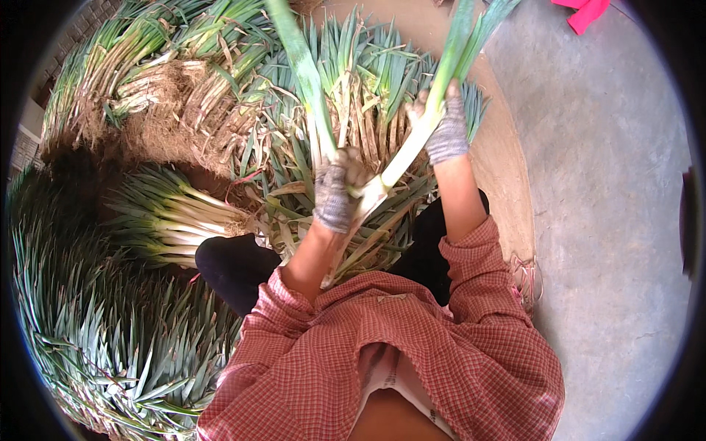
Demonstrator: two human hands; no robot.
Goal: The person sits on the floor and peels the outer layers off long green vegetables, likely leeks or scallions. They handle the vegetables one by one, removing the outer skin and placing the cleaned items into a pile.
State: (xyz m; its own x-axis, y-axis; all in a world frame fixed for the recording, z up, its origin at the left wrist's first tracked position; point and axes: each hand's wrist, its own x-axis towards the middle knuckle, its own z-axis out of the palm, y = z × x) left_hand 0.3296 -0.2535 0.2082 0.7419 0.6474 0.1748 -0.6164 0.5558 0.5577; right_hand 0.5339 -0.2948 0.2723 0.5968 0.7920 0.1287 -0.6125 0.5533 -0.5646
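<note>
Both my hands wear grey knit gloves. My right hand (444, 118) grips a thick green onion stalk (412, 148) by its white shaft, its green leaves pointing up and away. The stalk's lower end reaches down beside my left hand (339, 179), where a pale outer layer (370, 199) peels off it and hangs towards my lap. Upright in my left hand stands another green stalk (309, 82), blurred at its top. The fingers of my left hand are blurred near the root end. Loose leaves and dry peelings (386, 226) lie below my hands, between my knees.
Unpeeled green onions with brown roots (165, 105) are heaped at the upper left, more (380, 82) beyond my hands. A cleaned bunch (182, 220) lies by my left knee. Massed green leaves (121, 331) fill the lower left. Pinkish ties (525, 278) lie beside me, on the right.
</note>
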